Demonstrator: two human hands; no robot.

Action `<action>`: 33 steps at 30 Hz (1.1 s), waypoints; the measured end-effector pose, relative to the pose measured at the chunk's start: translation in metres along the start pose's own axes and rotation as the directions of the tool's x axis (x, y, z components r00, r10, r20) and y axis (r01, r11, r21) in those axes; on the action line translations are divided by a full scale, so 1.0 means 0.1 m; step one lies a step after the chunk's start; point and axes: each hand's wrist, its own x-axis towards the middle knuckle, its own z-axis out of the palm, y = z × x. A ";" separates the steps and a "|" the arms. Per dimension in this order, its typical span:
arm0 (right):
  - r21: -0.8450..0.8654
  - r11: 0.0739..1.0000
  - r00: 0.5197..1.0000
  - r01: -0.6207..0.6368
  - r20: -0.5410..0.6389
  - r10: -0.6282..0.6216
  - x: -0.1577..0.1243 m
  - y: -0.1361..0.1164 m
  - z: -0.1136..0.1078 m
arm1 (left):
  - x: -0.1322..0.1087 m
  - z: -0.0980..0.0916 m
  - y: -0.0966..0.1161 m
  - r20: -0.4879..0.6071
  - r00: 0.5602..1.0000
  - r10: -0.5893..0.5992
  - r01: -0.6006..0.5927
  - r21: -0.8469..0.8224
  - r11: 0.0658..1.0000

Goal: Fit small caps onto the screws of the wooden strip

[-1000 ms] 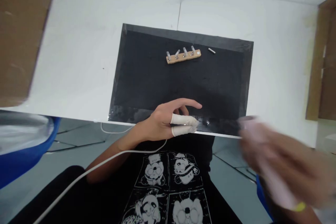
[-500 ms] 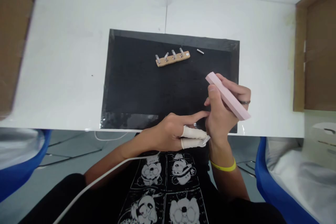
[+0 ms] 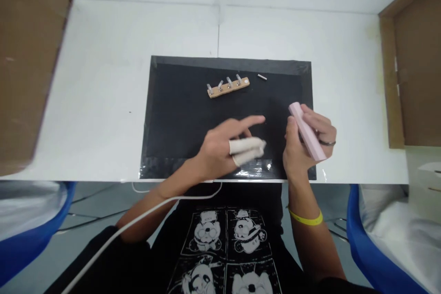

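Head view: right hand (image 3: 303, 147) grips pink bar (image 3: 308, 131), left hand (image 3: 227, 147) loose and empty over black mat (image 3: 179, 110), wooden strip (image 3: 228, 87) beyond.

The right hand (image 3: 303, 147) grips a pale pink rectangular bar (image 3: 306, 131) above a black rectangular mat (image 3: 179, 110); the left hand (image 3: 227, 149), two fingers capped white, hovers beside it, index finger extended.
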 end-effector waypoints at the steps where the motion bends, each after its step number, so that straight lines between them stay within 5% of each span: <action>1: -0.012 0.999 0.999 0.043 -0.023 -0.044 -0.03 0.00 -0.02 | 0.07 -0.02 -0.11 -0.055 0.998 -0.006 0.014 0.140 0.990; 5: -0.036 0.999 0.999 0.037 0.029 -0.036 -0.14 0.02 -0.07 | 0.35 -0.09 -0.54 -0.107 0.993 -0.047 0.093 0.476 0.875; 12: -0.022 1.000 0.995 -0.022 0.094 0.024 -0.21 0.05 -0.10 | 0.68 0.04 -0.98 -0.091 0.975 -0.200 0.218 0.529 0.821; 20: -0.050 0.998 0.989 -0.036 0.143 0.043 -0.18 0.00 -0.13 | 0.74 0.10 -0.95 -0.162 0.960 -0.228 0.280 0.551 0.786; 28: -0.049 0.998 0.986 -0.035 0.158 0.042 -0.19 -0.02 -0.15 | 0.85 -0.16 -0.79 -0.245 0.914 -0.325 0.406 0.486 0.774; 33: -0.019 1.000 0.988 -0.025 0.153 0.028 -0.20 -0.01 -0.13 | 0.84 -0.27 -0.65 -0.366 0.888 -0.277 0.362 0.185 0.914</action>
